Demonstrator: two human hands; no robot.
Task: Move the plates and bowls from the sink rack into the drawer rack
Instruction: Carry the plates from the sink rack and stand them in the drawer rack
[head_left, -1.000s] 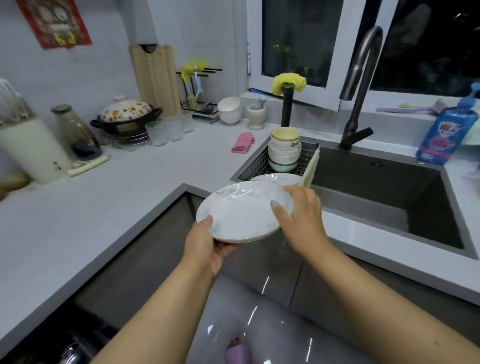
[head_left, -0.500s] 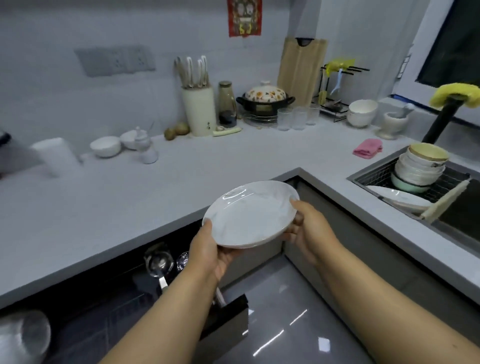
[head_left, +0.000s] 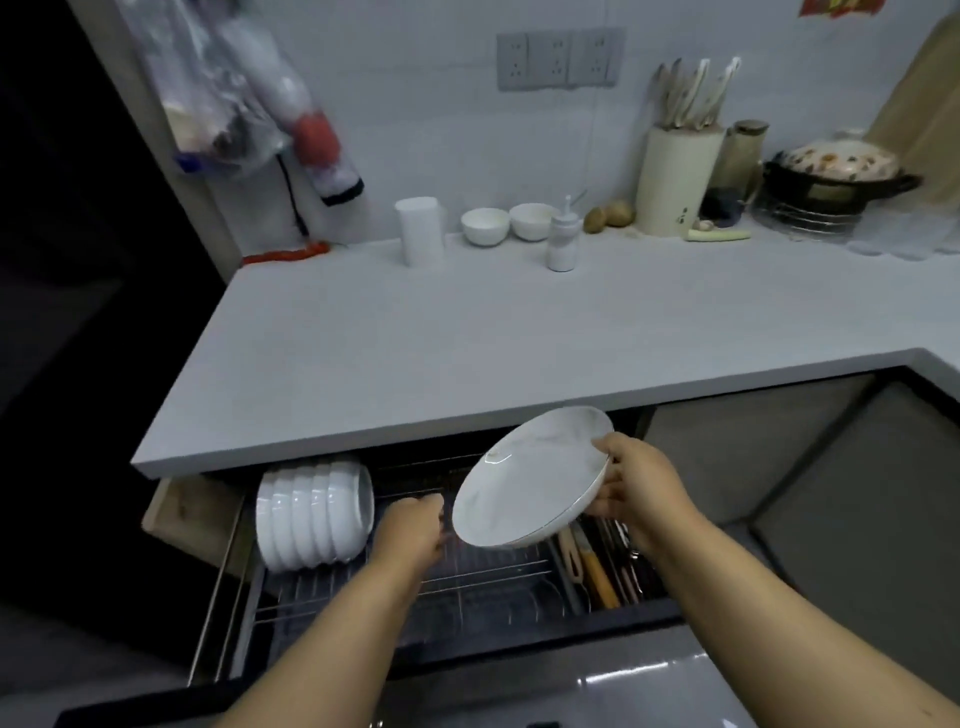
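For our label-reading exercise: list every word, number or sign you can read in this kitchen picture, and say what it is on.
None can be read.
Knife holder: small dark mark, too small to read.
Red poster: yellow marks, cut off by the frame's edge and blurred.
Hanging bags: print blurred.
Plate: no text.

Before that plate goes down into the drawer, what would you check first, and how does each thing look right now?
1. Grip on the plate: the right hand holds its right edge, thumb on top. Ok.
2. Left hand out of the way: it sits low over the drawer rack, beside the plate and off it. Whether it touches the wires, cannot tell.
3. Drawer open: pulled out from under the counter. Ok.
4. Free slots: bare wires right of the stacked white bowls. Ok.
5. Plate angle: tilted, not yet upright for a slot. Not ok.
6. Clearance from the utensils at the right: cannot tell.
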